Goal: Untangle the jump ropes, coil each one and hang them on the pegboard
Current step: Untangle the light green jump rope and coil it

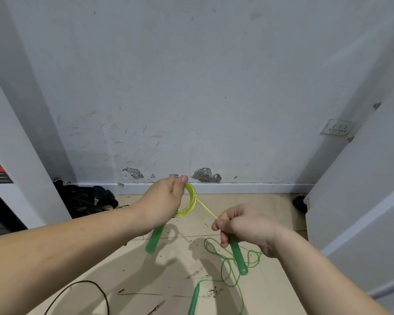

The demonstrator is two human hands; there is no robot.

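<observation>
My left hand (163,202) grips a small coil of yellow-green jump rope (190,200) together with one green handle (154,239), which hangs down below the fist. A taut strand runs from the coil down to my right hand (241,226), which pinches the cord and holds the other green handle (237,255) pointing down. On the floor below lies a second, darker green jump rope (231,267) in loose tangled loops, with one of its green handles (195,298) near the bottom edge. No pegboard is in view.
A scuffed grey wall (191,87) stands straight ahead above a tan cardboard-covered floor (146,280). A black bag (89,200) lies in the left corner. A black cable (84,289) curves across the lower left. A wall socket (337,127) sits on the right.
</observation>
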